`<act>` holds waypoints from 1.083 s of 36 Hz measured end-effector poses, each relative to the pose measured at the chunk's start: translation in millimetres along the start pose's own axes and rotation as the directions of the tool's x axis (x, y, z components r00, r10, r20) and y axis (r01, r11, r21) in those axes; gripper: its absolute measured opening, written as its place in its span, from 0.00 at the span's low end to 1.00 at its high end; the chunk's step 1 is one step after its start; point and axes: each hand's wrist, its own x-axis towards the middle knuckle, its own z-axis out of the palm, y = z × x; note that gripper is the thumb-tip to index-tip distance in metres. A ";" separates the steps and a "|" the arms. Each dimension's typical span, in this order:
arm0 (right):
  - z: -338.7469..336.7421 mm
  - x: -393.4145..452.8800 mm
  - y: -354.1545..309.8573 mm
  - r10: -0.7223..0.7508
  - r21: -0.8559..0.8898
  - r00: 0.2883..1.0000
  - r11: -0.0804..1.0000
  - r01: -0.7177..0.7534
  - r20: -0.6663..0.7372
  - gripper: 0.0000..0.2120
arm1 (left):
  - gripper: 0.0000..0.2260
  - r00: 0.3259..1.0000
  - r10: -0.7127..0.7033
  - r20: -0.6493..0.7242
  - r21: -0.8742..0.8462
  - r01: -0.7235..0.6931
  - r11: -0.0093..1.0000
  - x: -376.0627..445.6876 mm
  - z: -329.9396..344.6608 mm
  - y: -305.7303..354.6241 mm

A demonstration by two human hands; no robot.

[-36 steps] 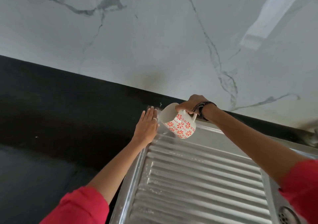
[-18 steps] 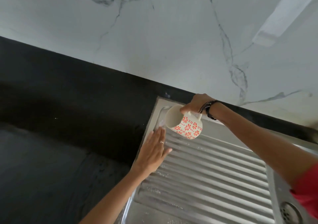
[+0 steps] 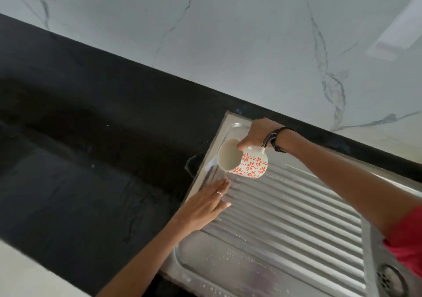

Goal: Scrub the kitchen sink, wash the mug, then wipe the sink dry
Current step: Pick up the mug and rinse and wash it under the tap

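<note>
Drainboard rinsed by hand and mug

The black desk (image 3: 91,159) lies leftmost. The left hand (image 3: 205,207) is pressed flat, fingers straight and together, on the drainboard (image 3: 285,223), likely to sweep water along. The mug (image 3: 243,159) is tipped above it, gripped at the handle by the right hand (image 3: 257,134), probably for pouring.

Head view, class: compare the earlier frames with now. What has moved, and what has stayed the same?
The left hand, flat and open, has slid along the ribbed drainboard from its far corner back toward the person. The right hand still grips the tilted mug by its handle over that corner. Nothing was released.
</note>
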 end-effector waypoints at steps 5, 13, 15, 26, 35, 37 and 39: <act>5.4 -11.8 -6.6 -0.078 -0.072 0.997 0.994 0.077 -0.004 0.18 | 0.32 0.992 -0.126 0.017 -0.076 0.127 0.989 -35.0 1.1 14.5; 31.4 -27.8 -22.8 -0.185 -0.255 0.983 0.950 0.182 0.009 0.19 | 0.35 0.951 -0.301 0.074 0.189 0.283 0.940 -45.7 15.1 6.9; 37.8 -31.9 -23.6 -0.199 -0.263 0.980 0.944 0.200 0.031 0.19 | 0.35 0.954 -0.287 0.090 0.241 0.259 0.935 -49.6 19.5 8.8; 45.9 -54.8 -13.0 -0.213 -0.139 0.975 0.965 0.221 0.071 0.18 | 0.31 0.954 -0.275 -0.118 -0.116 0.262 0.958 -101.0 24.6 25.8; 59.4 -86.7 -35.2 -0.361 -0.307 0.932 0.885 0.350 0.019 0.16 | 0.31 0.944 -0.329 0.034 0.280 0.307 0.910 -105.0 33.1 32.2; 64.8 -90.4 -38.8 -0.378 -0.315 0.925 0.876 0.364 0.017 0.16 | 0.33 0.932 -0.348 0.103 0.295 0.306 0.905 -104.1 32.7 40.9; 68.8 -94.0 -40.3 -0.397 -0.316 0.918 0.870 0.379 0.008 0.16 | 0.36 0.934 -0.347 0.083 0.259 0.316 0.913 -104.7 32.6 50.7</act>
